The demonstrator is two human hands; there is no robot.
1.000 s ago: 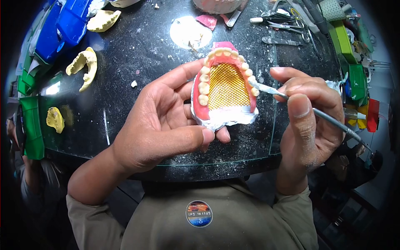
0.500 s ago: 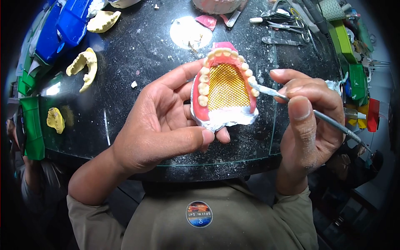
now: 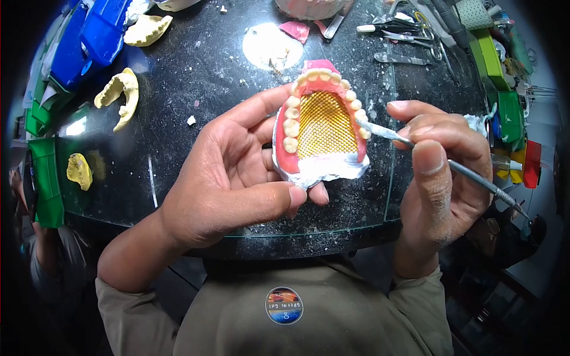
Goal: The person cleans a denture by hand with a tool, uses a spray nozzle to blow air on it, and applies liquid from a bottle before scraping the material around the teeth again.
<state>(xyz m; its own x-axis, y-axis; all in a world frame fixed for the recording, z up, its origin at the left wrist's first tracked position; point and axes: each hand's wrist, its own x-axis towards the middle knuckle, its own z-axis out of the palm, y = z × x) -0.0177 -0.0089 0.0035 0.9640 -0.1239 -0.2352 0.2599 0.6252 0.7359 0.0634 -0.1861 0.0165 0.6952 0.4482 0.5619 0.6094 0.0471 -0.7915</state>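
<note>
A: Where is the dental model [image 3: 328,123]?

B: Held up above the black tabletop [image 3: 196,68], in the left hand [image 3: 222,169]. Its arch of pale teeth [image 3: 291,127] faces the wearer, probably so the chewing surfaces and the gold mesh [image 3: 326,127] between them can be seen together.

A: How is it gripped?

B: The thumb presses the near left corner of the white base [image 3: 332,168], while a fingertip shows below that edge and the index finger runs up the left flank. The other fingers curl beneath, partly hidden. Holding it by the outside seems meant to leave the teeth uncovered.

A: And the right hand [image 3: 442,190]?

B: Its thumb and fingers pinch a slim metal instrument [image 3: 478,178] like a pen, likely for fine control. The other fingers are bent. The whitish tip meets the right-hand row of teeth in view; whether it touches or hovers just in front, I can't tell.

A: What lies farther out?

B: A pink scrap [image 3: 294,31] beyond the model, a yellow horseshoe-shaped piece [image 3: 132,89] to the left, and scissors [image 3: 409,40] among metal tools at the far right, perhaps kept on that side to suit the tool hand. Blue bins [image 3: 102,32] stand at the far left.
</note>
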